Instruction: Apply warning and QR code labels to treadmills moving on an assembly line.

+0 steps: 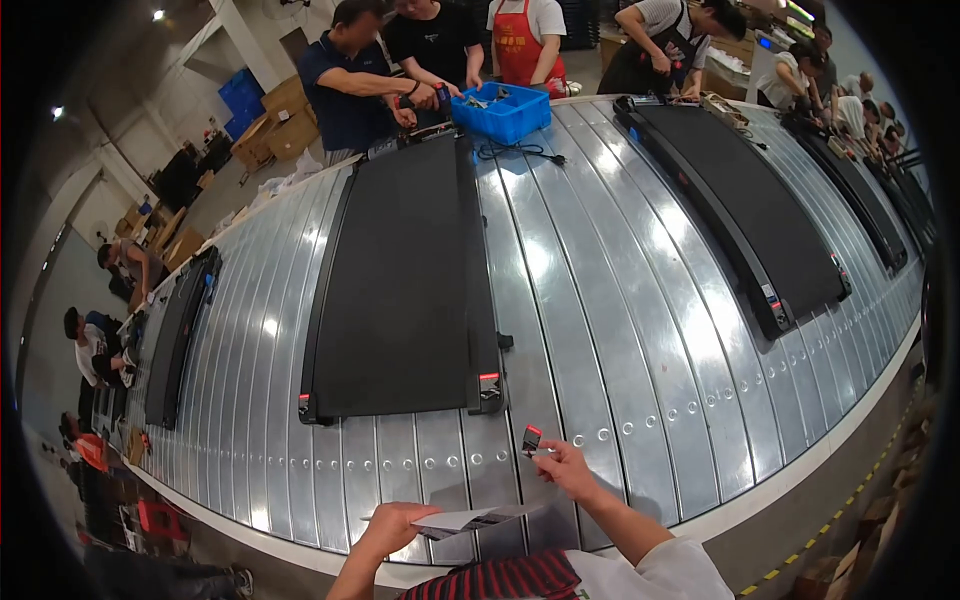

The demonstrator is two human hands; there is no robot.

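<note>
Currently, far left: a black treadmill [180,335] lies flat on the ribbed metal conveyor deck [620,330], with several people standing or crouching beyond that left edge. Near left, left hand [392,527] is closed in a pinch grip on a sheet of white paper [470,519], held roughly level just above the conveyor's near edge. Centre: a 2nd black treadmill [400,280] lies lengthwise across the deck, its near end with red-marked corner caps just beyond both hands. Just right of the paper, right hand [568,470] is raised a little higher, thumb and fingers clamped on a small black and red tag [531,439]; the tag sits just short of that treadmill's near right corner, not touching it. Far centre: a blue plastic bin [502,111] with small parts sits at the far edge, a black power cord [520,152] beside it on the deck; 3 people stand behind it, one with hands at the bin. Right: a 3rd black treadmill [745,210] lies at an angle, a person in an apron bent over its far end. Far right: a 4th treadmill [860,195], more people beyond it.
</note>
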